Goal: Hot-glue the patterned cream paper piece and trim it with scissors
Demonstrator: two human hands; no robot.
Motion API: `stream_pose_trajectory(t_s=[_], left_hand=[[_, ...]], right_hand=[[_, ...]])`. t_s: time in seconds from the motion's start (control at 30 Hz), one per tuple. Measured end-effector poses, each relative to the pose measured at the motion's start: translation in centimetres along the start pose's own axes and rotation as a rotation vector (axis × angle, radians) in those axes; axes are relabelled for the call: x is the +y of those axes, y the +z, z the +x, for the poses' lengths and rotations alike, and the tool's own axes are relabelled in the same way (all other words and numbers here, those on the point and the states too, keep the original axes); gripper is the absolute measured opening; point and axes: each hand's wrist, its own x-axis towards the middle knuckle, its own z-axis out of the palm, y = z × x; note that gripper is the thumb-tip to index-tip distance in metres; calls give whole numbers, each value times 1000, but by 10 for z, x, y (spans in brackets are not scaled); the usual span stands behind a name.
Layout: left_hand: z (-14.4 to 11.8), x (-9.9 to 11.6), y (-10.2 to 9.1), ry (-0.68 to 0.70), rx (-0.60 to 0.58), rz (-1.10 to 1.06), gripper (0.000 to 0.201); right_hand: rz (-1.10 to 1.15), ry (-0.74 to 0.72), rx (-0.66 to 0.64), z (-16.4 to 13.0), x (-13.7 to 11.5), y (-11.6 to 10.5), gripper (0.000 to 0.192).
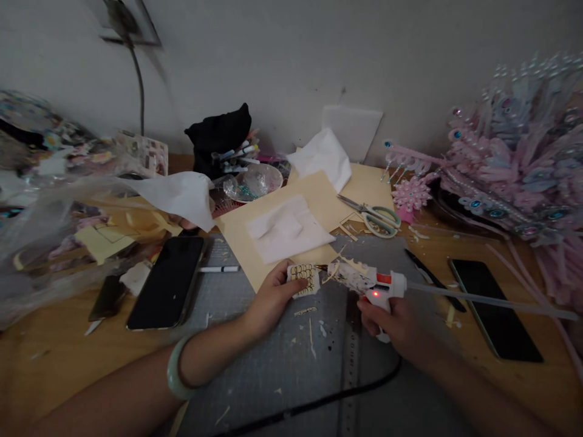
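Observation:
My left hand (272, 300), with a pale green bangle (175, 370) on its wrist, pinches a small white piece with a dark looped pattern (300, 280). In my right hand (387, 321) is a white hot glue gun (395, 285), its red light lit. The gun's nozzle meets the right edge of the patterned piece, or comes very close to it. Stringy pale glue or scraps cling to the front of the gun. From its back a long clear glue stick (483, 300) runs out to the right. A narrow patterned strip (305, 311) lies below my left hand.
A grey cutting mat (273, 376) with scraps carries a metal ruler (350, 376) and a black cord (319, 400). Phones (166, 282) (496, 309) flank it. Behind are scissors (378, 218), cream card (237, 243) and white sheets (291, 227). Pink beaded ornaments (510, 152) crowd the right.

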Motion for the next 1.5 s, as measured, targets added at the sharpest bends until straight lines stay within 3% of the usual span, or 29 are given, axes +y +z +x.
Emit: stream_pose_trajectory(t_s=[0.23,0.33,0.43,0.6,0.73,0.83,0.93,1.03,1.13,1.27,1.37,1.5], left_hand=[[-1,2,3,11,38,-76,20],[-1,4,5,24,69,-125,21],[-1,4,5,5,56,-137,20],[0,1,3,19,20,-108,18],[-2,1,4,50,-21,-70,19],[-4,2,5,65,-35,-49,21],[-6,0,6,54,-47,-45,20],[-7,-1,7,2,-68,-35,18],[-6,0,8,-22,-46,-54,21],[-5,1,9,-6,-25,-85,22],[-5,1,8,6,-45,-82,20],[-3,2,6,-1,-123,-44,15]], right_hand=[[10,-24,88,5,2,-4,33],[-156,-61,246,12,5,-15,32],[-474,-31,387,20,6,-29,28],[-903,31,351,25,1,-39,43],[-1042,-13,313,27,0,-40,48],[-1074,-46,376,25,1,-41,45],[-886,-204,483,16,2,-33,36],[-351,-372,403,5,2,-11,22],[203,-219,115,0,0,16,22],[609,53,-4,10,-7,39,18],[822,225,-99,20,-10,48,12],[883,199,-199,25,-6,54,11]])
